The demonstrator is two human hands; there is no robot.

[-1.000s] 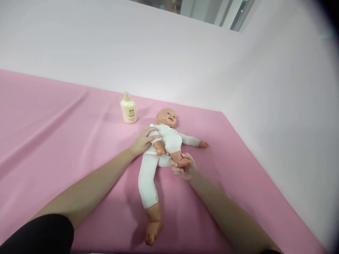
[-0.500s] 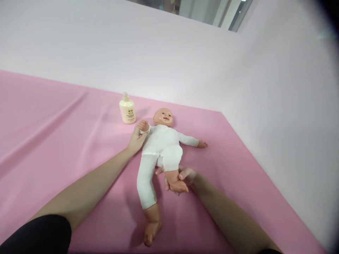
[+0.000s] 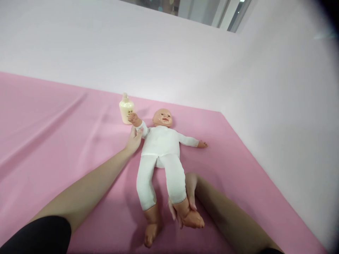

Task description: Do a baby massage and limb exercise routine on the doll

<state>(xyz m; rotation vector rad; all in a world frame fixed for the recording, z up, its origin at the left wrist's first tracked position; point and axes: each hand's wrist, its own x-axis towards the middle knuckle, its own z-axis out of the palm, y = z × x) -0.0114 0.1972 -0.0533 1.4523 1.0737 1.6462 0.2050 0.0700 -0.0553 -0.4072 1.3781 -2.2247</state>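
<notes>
A baby doll (image 3: 161, 143) with a white cloth body lies on its back, its head toward the wall. My left hand (image 3: 134, 140) is closed around the doll's forearm on the left side, with the thumb on the white sleeve. The doll's small hand sticks up above my fingers and overlaps the bottle. My right hand (image 3: 188, 197) wraps around the doll's lower leg near the ankle, on the right side. That leg is stretched out, and some of my fingers are hidden behind it. The doll's other arm and leg lie untouched.
A pale yellow lotion bottle (image 3: 126, 110) stands upright just beyond my left hand, partly covered by the doll's hand. Pink cloth (image 3: 87, 148) with creases at the left covers the table. White walls (image 3: 169, 63) rise behind and on the right.
The leg in my right hand went from bent at the knee to stretched out toward me. My left hand shifted slightly, and the doll's forearm swung left and outward.
</notes>
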